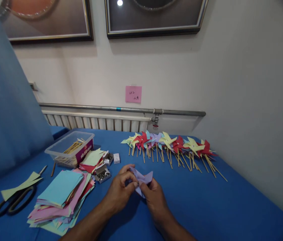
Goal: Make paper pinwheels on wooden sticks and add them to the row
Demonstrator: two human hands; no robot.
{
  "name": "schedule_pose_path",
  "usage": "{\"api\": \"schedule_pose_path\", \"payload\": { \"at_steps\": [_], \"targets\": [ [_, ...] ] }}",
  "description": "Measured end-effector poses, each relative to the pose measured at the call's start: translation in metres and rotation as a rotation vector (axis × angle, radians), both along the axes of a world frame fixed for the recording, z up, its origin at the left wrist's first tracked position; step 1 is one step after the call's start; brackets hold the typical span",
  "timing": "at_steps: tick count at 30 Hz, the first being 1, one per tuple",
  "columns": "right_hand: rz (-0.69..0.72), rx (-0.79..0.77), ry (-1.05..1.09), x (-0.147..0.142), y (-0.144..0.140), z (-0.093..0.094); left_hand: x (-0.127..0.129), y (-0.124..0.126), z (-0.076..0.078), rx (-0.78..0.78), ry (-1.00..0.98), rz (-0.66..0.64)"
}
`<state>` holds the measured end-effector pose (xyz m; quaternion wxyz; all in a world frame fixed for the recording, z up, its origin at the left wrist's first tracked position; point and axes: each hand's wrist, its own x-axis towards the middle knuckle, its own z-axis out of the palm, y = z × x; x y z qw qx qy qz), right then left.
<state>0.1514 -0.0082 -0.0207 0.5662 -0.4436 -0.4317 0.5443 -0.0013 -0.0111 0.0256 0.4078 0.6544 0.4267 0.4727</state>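
Above the blue tablecloth, a purple paper pinwheel (145, 178) is held between both hands, its points folded inward. My left hand (121, 185) pinches it near the centre with thumb and fingers. From the other side, my right hand (154, 194) grips the paper, the thumb pressed at the middle. Whether a pin sits under the fingertips cannot be made out. Left of my hands lies an open small box of metal pins (102, 174). A stack of coloured paper squares (58, 189) rests farther left.
Finished pinwheels on sticks (168, 140) lie along the back right. A clear plastic tub (68, 142) holds wooden sticks. Black-handled scissors (22, 201) lie at far left under a pale green paper piece (22, 185). Behind the table (206, 201) run a pipe (131, 109) and radiator.
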Motion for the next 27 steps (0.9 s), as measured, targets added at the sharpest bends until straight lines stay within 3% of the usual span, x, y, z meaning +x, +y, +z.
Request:
{"api": "schedule_pose_path", "payload": {
  "at_steps": [27],
  "targets": [
    [0.009,-0.002,-0.023,-0.001,-0.002,0.009,-0.004,-0.001,0.007,0.000,0.063,-0.029]
  ]
}}
